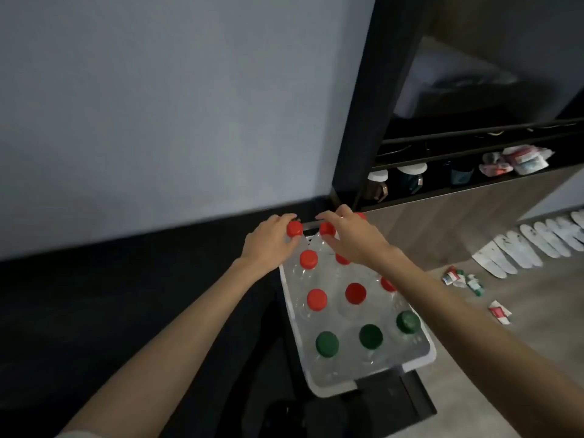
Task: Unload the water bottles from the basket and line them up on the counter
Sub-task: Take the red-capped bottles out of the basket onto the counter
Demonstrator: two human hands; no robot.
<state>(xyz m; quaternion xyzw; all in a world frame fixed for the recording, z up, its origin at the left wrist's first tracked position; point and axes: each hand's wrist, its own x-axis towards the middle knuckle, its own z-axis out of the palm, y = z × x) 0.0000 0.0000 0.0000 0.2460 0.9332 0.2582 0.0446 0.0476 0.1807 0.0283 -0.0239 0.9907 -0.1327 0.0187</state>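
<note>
Your left hand (pixel 268 240) is curled round the top of a red-cap bottle (pixel 294 228). The thumb is on the near side of the cap & the fingers are on the far side. Your right hand (pixel 354 238) is just to the right of it. It pinches the top of a 2nd red-cap bottle (pixel 327 229) between thumb & fingers. The 2 hands are close but not touching.

Both bottles are at the far end of the white basket (pixel 331 388), right under your fingers. You can't tell if either one is lifted off the bottom yet.

Below your wrists, nearer to you, more red-cap bottles (pixel 316 299) stand packed side by side. The last row, closest to your body, has 3 green-cap bottles (pixel 370 336).

The dark counter (pixel 126 295) is to the left of your left hand & runs under that arm. A grey wall (pixel 158 105) rises past your fingertips.

Off to the right of your right hand there is a dark shelf (pixel 442 188) w/ cups on it. Lower down on that side, white slippers (pixel 537 245) lie in a row on the floor, w/ a few small packets (pixel 464 279) near them.
</note>
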